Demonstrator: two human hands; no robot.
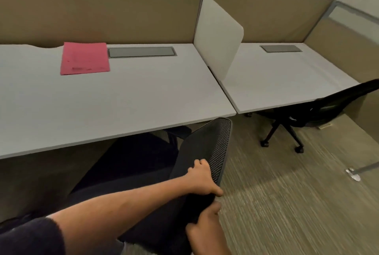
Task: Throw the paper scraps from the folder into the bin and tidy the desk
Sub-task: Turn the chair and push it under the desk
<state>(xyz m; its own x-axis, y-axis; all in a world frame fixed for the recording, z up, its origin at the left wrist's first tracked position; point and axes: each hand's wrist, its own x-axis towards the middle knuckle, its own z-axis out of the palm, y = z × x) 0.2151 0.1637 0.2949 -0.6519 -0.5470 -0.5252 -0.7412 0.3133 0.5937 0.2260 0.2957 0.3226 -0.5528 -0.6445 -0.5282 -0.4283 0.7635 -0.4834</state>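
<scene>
A closed pink folder lies flat at the back of the white desk, next to a grey cable hatch. Below the desk's front edge stands a black mesh office chair, its seat under the desk. My left hand grips the top rim of the chair's backrest, with the arm reaching in from the lower left. My right hand holds the same backrest edge lower down, closer to me. No paper scraps or bin are visible.
A white divider panel separates this desk from the neighbouring desk on the right, where a second black chair is pushed under. Tan partition walls carry signs 303 and 302. Striped carpet spreads to the right.
</scene>
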